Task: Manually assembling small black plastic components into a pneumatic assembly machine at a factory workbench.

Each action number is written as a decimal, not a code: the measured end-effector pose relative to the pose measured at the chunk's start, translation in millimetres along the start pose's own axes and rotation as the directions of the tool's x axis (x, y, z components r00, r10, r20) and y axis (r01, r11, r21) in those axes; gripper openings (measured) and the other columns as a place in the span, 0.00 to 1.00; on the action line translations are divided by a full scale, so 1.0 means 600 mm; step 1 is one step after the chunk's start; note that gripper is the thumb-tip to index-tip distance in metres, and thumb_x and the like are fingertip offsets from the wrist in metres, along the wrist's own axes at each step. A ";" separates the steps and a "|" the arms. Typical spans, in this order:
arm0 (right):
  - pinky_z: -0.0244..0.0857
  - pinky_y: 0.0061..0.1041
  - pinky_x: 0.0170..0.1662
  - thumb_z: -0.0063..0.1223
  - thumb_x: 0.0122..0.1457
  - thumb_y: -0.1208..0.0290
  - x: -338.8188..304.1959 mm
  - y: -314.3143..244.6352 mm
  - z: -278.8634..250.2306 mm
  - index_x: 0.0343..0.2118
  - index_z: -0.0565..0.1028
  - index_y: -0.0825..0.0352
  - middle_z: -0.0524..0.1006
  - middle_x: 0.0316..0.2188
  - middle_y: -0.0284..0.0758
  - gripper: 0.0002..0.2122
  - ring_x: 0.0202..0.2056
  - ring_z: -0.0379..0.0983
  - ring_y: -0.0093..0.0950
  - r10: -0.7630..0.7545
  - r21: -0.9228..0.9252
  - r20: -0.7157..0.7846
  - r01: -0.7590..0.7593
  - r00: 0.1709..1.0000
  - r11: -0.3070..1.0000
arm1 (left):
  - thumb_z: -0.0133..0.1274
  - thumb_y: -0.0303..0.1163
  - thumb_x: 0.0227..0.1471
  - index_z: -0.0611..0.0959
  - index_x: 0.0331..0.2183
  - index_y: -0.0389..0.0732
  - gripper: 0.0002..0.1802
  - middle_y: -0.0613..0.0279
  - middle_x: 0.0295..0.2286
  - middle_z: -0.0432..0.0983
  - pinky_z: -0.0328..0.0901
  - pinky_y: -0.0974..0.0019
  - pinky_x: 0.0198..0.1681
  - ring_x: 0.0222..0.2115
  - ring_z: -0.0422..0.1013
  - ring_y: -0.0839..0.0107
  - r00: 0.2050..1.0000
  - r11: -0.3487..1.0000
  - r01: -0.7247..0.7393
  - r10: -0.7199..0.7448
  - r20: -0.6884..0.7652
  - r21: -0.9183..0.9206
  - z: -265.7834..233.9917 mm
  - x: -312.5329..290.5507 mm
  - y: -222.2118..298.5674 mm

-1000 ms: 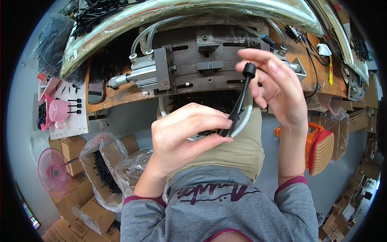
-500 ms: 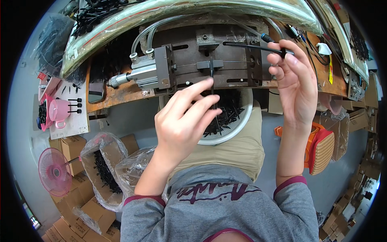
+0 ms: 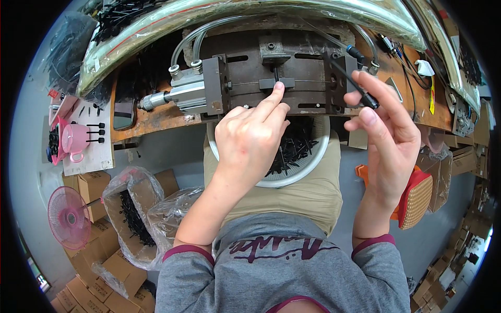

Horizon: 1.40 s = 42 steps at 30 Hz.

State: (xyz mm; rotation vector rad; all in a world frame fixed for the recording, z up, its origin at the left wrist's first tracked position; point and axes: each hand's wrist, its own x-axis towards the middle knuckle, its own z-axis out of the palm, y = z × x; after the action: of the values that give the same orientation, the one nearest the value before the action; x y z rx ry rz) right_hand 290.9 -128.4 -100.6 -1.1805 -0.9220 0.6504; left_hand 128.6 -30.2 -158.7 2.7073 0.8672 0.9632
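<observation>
My left hand (image 3: 245, 136) reaches over the metal fixture (image 3: 308, 101). Its index finger is stretched out, the tip at the near end of a slim black piece (image 3: 276, 72) seated in the small grey block (image 3: 288, 83). The other fingers are loosely bent; nothing shows in them. To the right, my right hand (image 3: 389, 133) pinches a thin black rod with a thicker cylindrical end (image 3: 369, 100) between thumb and fingers. The rod points up and left, over the fixture's right end plate. Below the fixture, a white basin (image 3: 324, 156) full of black pieces sits at my lap.
An air cylinder (image 3: 190, 97) with clear hoses (image 3: 180, 49) stands left of the fixture. Plastic-wrapped bundles (image 3: 209, 16) line the back. On the left are a phone (image 3: 124, 112), a pink cup (image 3: 75, 138), a pink fan (image 3: 69, 217) and a plastic-lined box (image 3: 117, 219). An orange seat (image 3: 417, 201) stands right.
My left hand has moved forward, its index fingertip now at the block and the black piece seated farther back. My right hand has come down slightly, tilting the rod more steeply.
</observation>
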 end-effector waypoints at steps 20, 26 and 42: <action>0.71 0.26 0.32 0.61 0.45 0.77 -0.013 0.086 0.032 0.33 0.75 0.68 0.76 0.46 0.40 0.11 0.29 0.77 0.30 -0.279 -0.703 0.478 0.553 0.833 0.447 | 0.66 0.37 0.33 0.83 0.30 0.41 0.18 0.64 0.37 0.81 0.67 0.68 0.25 0.22 0.75 0.68 0.931 0.964 -0.015 0.110 0.348 -0.265 -0.069 -0.032 -0.004; 0.67 0.21 0.25 0.63 0.42 0.75 -0.017 0.108 0.065 0.31 0.75 0.66 0.77 0.47 0.37 0.12 0.19 0.71 0.24 -0.264 -0.762 0.520 0.581 0.812 0.286 | 0.66 0.46 0.33 0.83 0.31 0.41 0.23 0.65 0.27 0.79 0.67 0.68 0.24 0.23 0.75 0.66 0.909 0.929 0.060 0.100 0.405 -0.364 -0.069 -0.049 0.002; 0.69 0.22 0.27 0.55 0.43 0.74 0.010 0.073 0.063 0.33 0.73 0.70 0.78 0.43 0.47 0.11 0.23 0.77 0.24 -0.199 -0.710 0.629 0.659 0.752 0.248 | 0.58 0.19 0.46 0.81 0.24 0.31 0.02 0.55 0.23 0.80 0.69 0.71 0.29 0.24 0.76 0.68 0.990 0.848 -0.087 0.013 -0.143 -0.523 -0.121 0.039 -0.027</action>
State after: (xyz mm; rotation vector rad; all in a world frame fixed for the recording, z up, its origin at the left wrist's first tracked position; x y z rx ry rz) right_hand 262.6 -93.2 -137.4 -1.6421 -2.1042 -0.2328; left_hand 90.8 -7.8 -94.4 2.2163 0.4537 1.1986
